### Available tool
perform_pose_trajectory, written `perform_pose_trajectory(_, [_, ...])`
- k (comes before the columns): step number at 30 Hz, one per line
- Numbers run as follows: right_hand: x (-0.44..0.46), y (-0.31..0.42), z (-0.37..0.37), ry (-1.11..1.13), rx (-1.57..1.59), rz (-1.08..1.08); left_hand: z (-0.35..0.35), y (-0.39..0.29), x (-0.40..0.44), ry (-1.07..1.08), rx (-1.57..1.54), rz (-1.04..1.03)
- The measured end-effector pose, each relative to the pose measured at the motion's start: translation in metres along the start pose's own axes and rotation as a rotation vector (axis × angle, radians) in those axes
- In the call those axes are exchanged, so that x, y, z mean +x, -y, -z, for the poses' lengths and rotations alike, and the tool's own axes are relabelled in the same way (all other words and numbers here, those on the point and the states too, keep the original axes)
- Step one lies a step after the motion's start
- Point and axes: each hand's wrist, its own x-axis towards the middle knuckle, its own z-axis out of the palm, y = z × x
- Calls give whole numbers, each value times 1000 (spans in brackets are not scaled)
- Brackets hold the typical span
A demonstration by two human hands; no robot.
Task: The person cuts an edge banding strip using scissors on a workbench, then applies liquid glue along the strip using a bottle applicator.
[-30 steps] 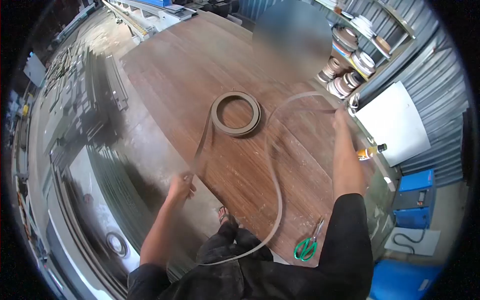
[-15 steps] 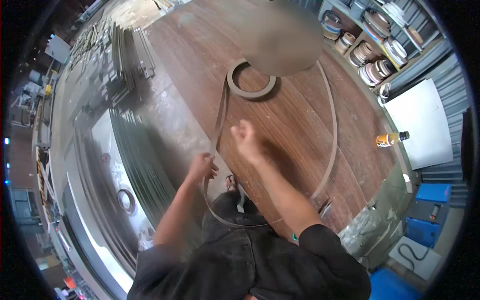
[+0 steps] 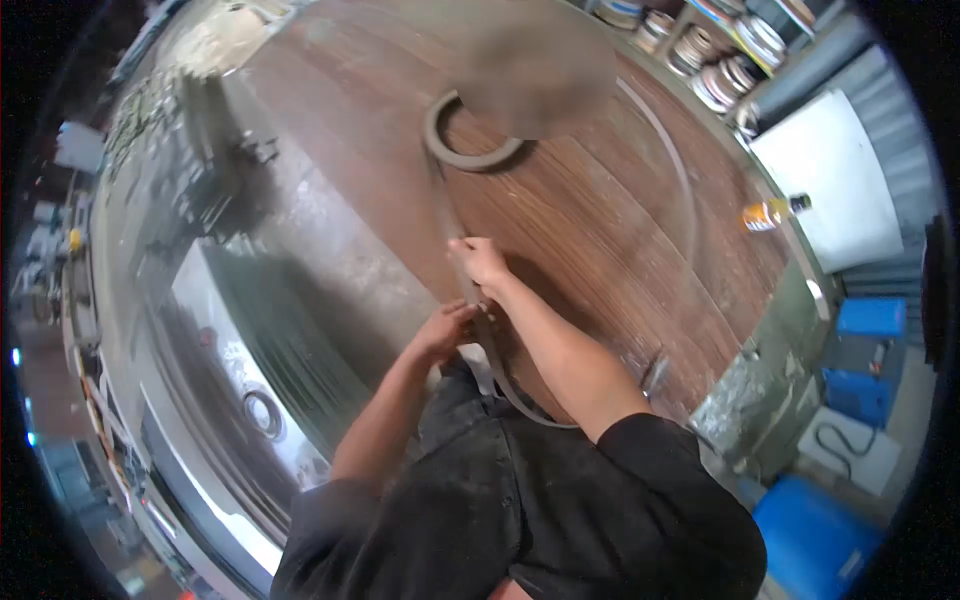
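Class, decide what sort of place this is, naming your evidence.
Probably a workshop, though the exact trade is unclear: rolls sit on shelves, and a coil of strip lies on a broad brown work surface.

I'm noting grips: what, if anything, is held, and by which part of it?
A flat strip, partway along its length: the right hand holds it nearer the coil; the left hand apparently grips it farther along.

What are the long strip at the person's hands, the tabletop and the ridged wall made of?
The strip looks like matte grey-brown plastic, bending in smooth curves, though blur leaves this open. The tabletop seems wood or wood-look board: brown with streaked grain and scuffs. The ridged wall is probably sheet metal, greyish with regular corrugations.
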Motion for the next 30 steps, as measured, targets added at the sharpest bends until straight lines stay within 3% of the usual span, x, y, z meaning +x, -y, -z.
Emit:
perform_pose_trajectory(1, [5, 2, 8, 38, -93, -1, 22, 11, 18, 23, 129, 38])
perform_pose_trajectory(2, [2, -2, 14, 70, -175, -16, 10, -22, -5, 29, 325, 73])
perform_pose_trajectory(3, [-9, -6, 16, -3, -259, -31, 26, -12, 13, -26, 212, -85])
perform_pose_trajectory(5, [-13, 12, 25, -68, -397, -21, 36, -58, 28, -33, 328, -248])
perform_pose_trajectory(7, [-16, 13, 28, -42, -472, -48, 34, -85, 66, -277, 125, -313])
perform_pose_trajectory(8, [-29, 23, 27, -175, -568, -10, 15, -103, 73, -421, -39, -322])
perform_pose_trajectory(10, [-26, 6, 19, -275, -618, 71, 20, -112, 97, -283, -18, -359])
perform_pose_trajectory(13, [-5, -19, 25, -289, -597, 11, 25, -102, 157, -167, -82, -412])
perform_pose_trajectory(16, [-71, 75, 114, -32, -543, 84, 53, -77, 192, -180, -115, -467])
perform_pose_trajectory(18, [-86, 90, 188, -290, 177, 262, 4, -98, 142, -338, -167, -327])
perform_pose_trajectory(19, [-97, 105, 243, -304, 586, 252, 15, -93, 151, -296, -171, -334])
perform_pose_trajectory(20, [-105, 114, 291, -452, 767, 376, 30, -87, 159, -258, -175, -340])
perform_pose_trajectory(21, [-82, 76, 359, -541, 837, 513, 26, -83, 157, -288, -173, -328])
perform_pose_trajectory(22, [-65, 53, 424, -497, 1562, 438, 20, -85, 151, -319, -172, -320])
perform_pose_trajectory(24, [-70, 73, 482, -605, 1896, 434, 8, -91, 141, -363, -198, -321])
perform_pose_trajectory(27, [-31, 57, 540, -659, 2004, 570, -9, -89, 136, -351, -216, -307])
perform_pose_trajectory(29, [-9, 29, 586, -506, 2105, 569, -2, -89, 138, -312, -206, -298])
perform_pose_trajectory(30, [-6, 37, 586, -534, 2025, 583, -1, -90, 139, -309, -176, -291])
